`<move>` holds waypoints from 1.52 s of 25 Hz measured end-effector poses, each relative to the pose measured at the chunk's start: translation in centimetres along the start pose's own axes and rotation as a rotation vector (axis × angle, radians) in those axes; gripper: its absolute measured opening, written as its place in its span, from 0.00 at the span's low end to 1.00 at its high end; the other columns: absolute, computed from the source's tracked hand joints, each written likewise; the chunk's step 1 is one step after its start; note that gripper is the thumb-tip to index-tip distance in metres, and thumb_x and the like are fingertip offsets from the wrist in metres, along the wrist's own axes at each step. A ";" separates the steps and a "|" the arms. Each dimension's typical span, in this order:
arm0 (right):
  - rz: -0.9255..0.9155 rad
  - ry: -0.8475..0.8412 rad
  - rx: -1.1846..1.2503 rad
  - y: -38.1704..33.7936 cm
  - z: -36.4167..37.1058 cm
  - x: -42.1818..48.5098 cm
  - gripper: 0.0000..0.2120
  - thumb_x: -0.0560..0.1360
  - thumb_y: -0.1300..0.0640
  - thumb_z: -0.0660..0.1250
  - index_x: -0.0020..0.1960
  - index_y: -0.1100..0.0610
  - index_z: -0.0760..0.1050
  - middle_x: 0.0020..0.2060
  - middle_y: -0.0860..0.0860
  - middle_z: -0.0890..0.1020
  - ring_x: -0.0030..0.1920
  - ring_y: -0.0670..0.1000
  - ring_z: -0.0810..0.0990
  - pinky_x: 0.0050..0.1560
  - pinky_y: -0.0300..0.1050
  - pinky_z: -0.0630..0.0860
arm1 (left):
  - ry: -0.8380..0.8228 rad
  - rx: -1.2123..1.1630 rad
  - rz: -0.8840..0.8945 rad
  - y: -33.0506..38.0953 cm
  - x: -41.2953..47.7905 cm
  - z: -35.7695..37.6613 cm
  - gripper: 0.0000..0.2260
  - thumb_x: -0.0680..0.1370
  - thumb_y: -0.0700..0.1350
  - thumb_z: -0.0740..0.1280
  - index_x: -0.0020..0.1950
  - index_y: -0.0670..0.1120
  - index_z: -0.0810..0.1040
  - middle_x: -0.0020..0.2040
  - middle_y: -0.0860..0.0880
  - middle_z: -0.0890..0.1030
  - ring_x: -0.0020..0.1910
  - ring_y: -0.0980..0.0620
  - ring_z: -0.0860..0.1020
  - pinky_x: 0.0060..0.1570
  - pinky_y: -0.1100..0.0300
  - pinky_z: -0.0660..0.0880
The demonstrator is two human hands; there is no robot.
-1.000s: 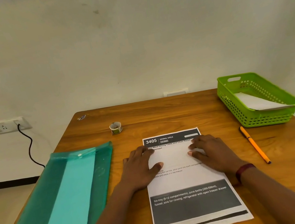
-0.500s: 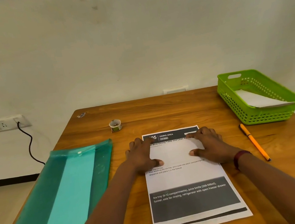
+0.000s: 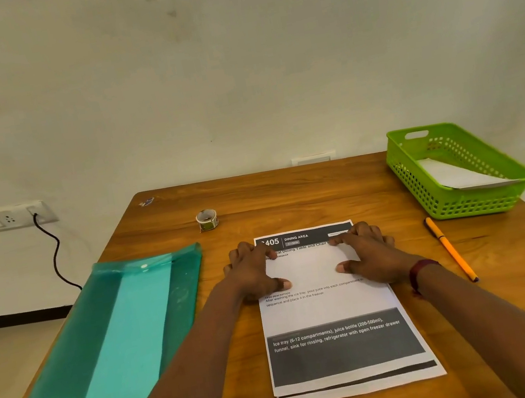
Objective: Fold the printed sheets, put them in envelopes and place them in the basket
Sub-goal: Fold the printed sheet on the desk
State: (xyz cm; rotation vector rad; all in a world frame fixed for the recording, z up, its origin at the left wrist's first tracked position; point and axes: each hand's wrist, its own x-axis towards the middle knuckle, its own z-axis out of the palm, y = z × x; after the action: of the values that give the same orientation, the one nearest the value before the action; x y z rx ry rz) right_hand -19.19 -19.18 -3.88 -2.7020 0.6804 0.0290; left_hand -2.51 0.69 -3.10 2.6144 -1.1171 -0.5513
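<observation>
On the wooden tabletop (image 3: 322, 189), a small stack of printed sheets (image 3: 335, 311) lies straight in front of the person. Both hands rest flat on its far half: the left hand (image 3: 254, 274) at the left edge, the right hand (image 3: 366, 256) at the right, fingers spread and neither grip closed on anything. That placement probably pins the paper square before the top edge is lifted for a fold. A green folder (image 3: 105, 350) holding long envelopes waits just left; the green basket (image 3: 425, 185), far right, already carries one white envelope (image 3: 459, 176). An orange pen (image 3: 450, 249) lies between.
</observation>
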 end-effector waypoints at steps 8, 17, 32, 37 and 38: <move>-0.005 0.071 -0.028 -0.6 0.0 0.0 0.27 0.73 0.45 0.70 0.68 0.44 0.64 0.62 0.51 0.63 0.65 0.53 0.60 0.55 0.49 0.58 | 0.010 0.012 -0.007 0.8 -0.1 -0.3 0.37 0.69 0.57 0.76 0.72 0.55 0.60 0.72 0.47 0.61 0.72 0.43 0.58 0.67 0.45 0.60; -0.042 0.347 -0.052 -1.2 1.4 -2.1 0.21 0.73 0.48 0.71 0.63 0.45 0.68 0.61 0.46 0.73 0.63 0.51 0.67 0.52 0.47 0.55 | 0.246 0.190 0.103 0.8 -2.2 0.5 0.36 0.71 0.63 0.72 0.73 0.52 0.63 0.69 0.47 0.66 0.68 0.45 0.62 0.62 0.45 0.66; -0.245 0.714 0.407 -0.9 0.4 -4.2 0.10 0.71 0.67 0.73 0.48 0.54 0.80 0.44 0.48 0.80 0.45 0.42 0.77 0.45 0.27 0.71 | 0.630 0.166 0.182 0.6 -4.7 0.6 0.12 0.78 0.50 0.67 0.60 0.51 0.79 0.59 0.51 0.77 0.63 0.49 0.68 0.57 0.50 0.66; -0.272 0.678 0.388 -0.9 1.0 -5.3 0.12 0.71 0.65 0.73 0.46 0.50 0.78 0.44 0.46 0.81 0.45 0.44 0.78 0.46 0.36 0.77 | 0.664 0.149 0.181 0.4 -5.1 0.9 0.07 0.76 0.46 0.71 0.52 0.51 0.84 0.53 0.51 0.82 0.59 0.48 0.73 0.56 0.48 0.69; -0.272 0.671 0.376 -0.8 1.2 -5.4 0.11 0.71 0.65 0.73 0.46 0.50 0.78 0.44 0.46 0.81 0.46 0.44 0.79 0.46 0.38 0.77 | 0.653 0.138 0.184 0.4 -5.2 1.2 0.07 0.75 0.46 0.71 0.52 0.52 0.84 0.53 0.51 0.82 0.59 0.49 0.74 0.57 0.48 0.69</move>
State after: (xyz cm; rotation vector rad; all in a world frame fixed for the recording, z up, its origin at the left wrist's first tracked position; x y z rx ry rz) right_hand -23.54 -15.69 -4.17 -2.3814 0.4173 -1.0007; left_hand -6.57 4.16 -2.76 2.4595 -1.1620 0.4090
